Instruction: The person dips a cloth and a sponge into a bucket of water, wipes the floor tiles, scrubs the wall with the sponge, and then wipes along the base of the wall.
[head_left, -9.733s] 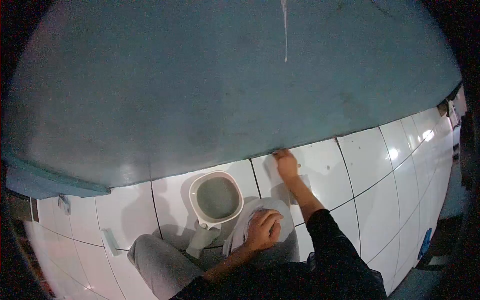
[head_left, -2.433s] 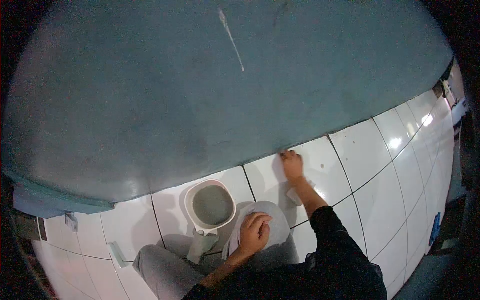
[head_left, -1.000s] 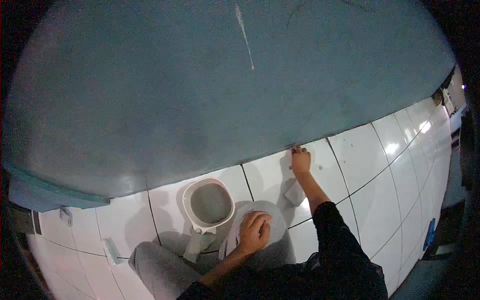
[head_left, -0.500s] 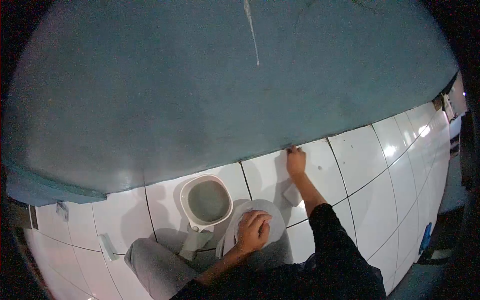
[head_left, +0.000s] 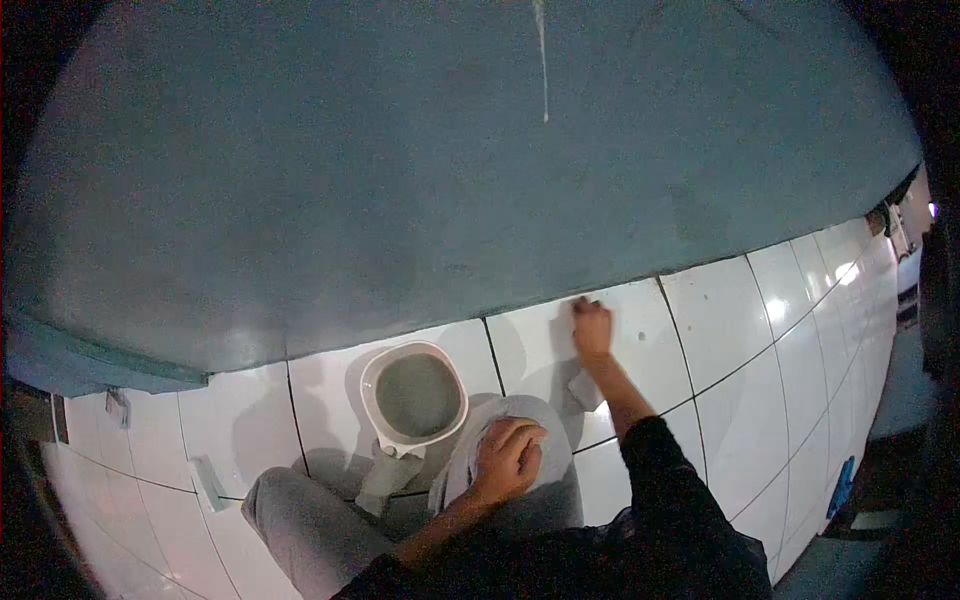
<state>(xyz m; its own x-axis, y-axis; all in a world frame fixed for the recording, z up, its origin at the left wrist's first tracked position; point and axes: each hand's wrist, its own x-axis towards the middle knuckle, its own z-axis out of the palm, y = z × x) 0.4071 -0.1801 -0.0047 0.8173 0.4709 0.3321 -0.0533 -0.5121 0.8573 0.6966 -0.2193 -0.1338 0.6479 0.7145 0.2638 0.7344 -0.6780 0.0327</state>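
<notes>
My left hand rests on my grey-clothed knee with its fingers curled in; whatever may be under them is hidden. On the white tiles, right against the foot of the blue-grey wall, is my right hand. Its fingers are pinched together at the joint between wall and floor, and anything in them is too small to make out. A white-rimmed dipper holds murky grey stuff and stands left of my knee, its short handle towards me. A small flat grey piece lies on the tile beside my right forearm.
The blue-grey wall fills the upper view, with a pale drip mark. A pale grey-green cloth-like shape touches the dipper's handle. A pale strip lies on the left tiles. A blue object sits at the far right.
The view has shifted slightly. My right hand stays by the wall's foot, now a little lower, and its fingers have moved slightly. My left hand and the dipper stay put.
</notes>
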